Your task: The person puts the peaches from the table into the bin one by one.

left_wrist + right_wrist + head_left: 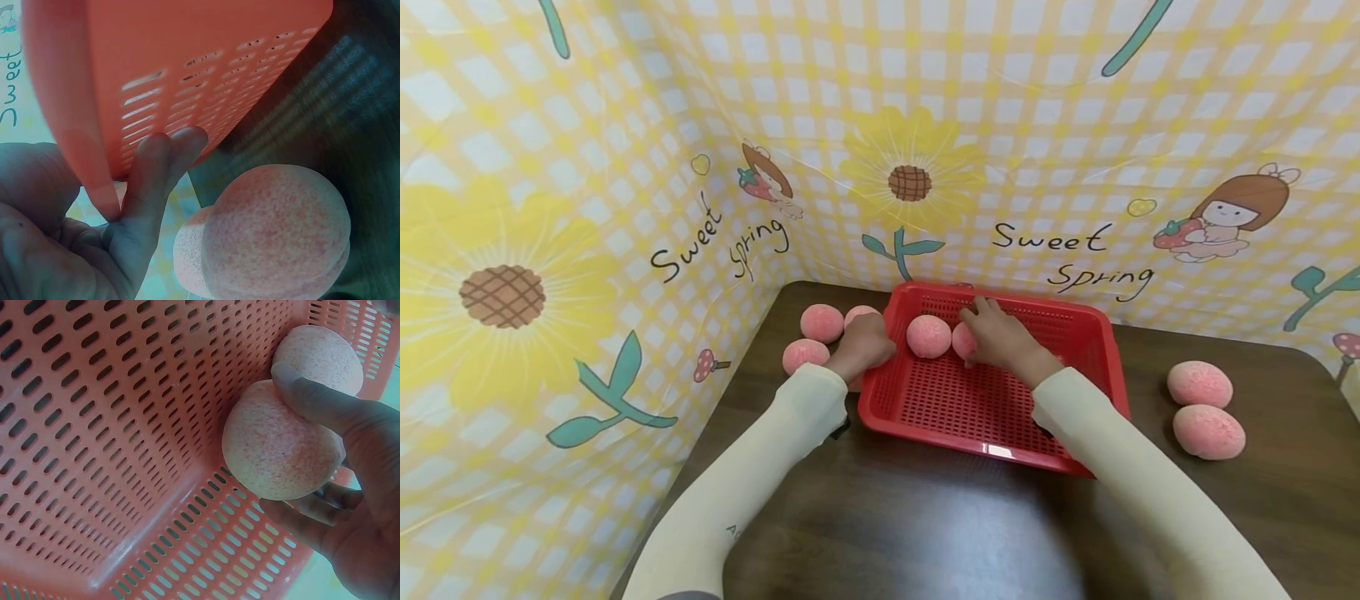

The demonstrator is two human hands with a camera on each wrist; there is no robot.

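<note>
The right hand [1000, 337] reaches into the red basket [1075, 321], thumb and fingers curled round a pink ball [278, 440] close to the basket's far wall. A second pink ball [928, 336] sits just beside it on the left, touching it in the right wrist view. The left hand [865, 346] grips the basket's left rim, fingers [159, 165] pressed against the outside of the wall. More balls [822, 322] lie on the brown table [887, 517] just beyond that hand, so the left is nearer to them. Two others [1202, 408] rest well apart on the basket's right, nearer the right hand. A checked sunflower backdrop [910, 175] stands behind.
</note>
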